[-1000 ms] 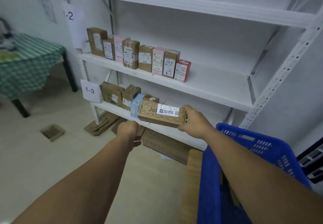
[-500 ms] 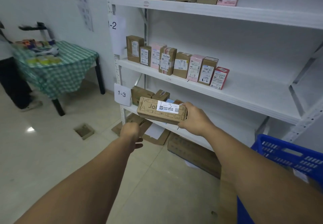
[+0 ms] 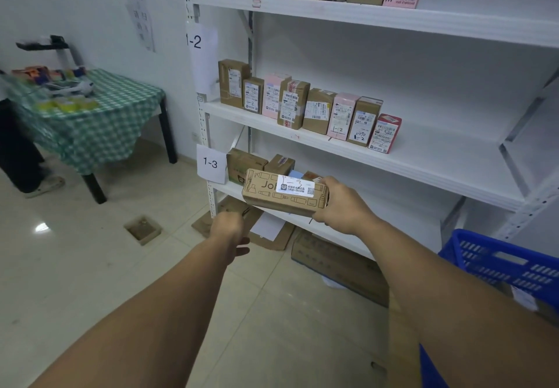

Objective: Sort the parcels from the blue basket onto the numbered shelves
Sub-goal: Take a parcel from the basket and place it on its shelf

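Note:
My right hand (image 3: 338,206) grips the right end of a long brown cardboard parcel (image 3: 272,198) with a white label marked 1-3, held level in front of the lowest shelf (image 3: 378,215). A paper sign reading 1-3 (image 3: 211,163) hangs at that shelf's left post, and several parcels (image 3: 245,165) stand at its left end behind the held one. My left hand (image 3: 228,230) hangs below the parcel's left end, fingers loosely curled, holding nothing. The blue basket (image 3: 502,262) shows at the lower right.
The 1-2 shelf (image 3: 423,151) above carries a row of several small parcels (image 3: 305,107); more stand on the top shelf. Flattened cardboard (image 3: 338,263) lies on the floor under the rack. A green checked table (image 3: 99,115) and a person's leg (image 3: 18,157) are at the left.
The view has swung left and closer to the rack. The parcel stays in my right hand, now nearer the 1-3 shelf; my left hand remains below it, off the parcel.

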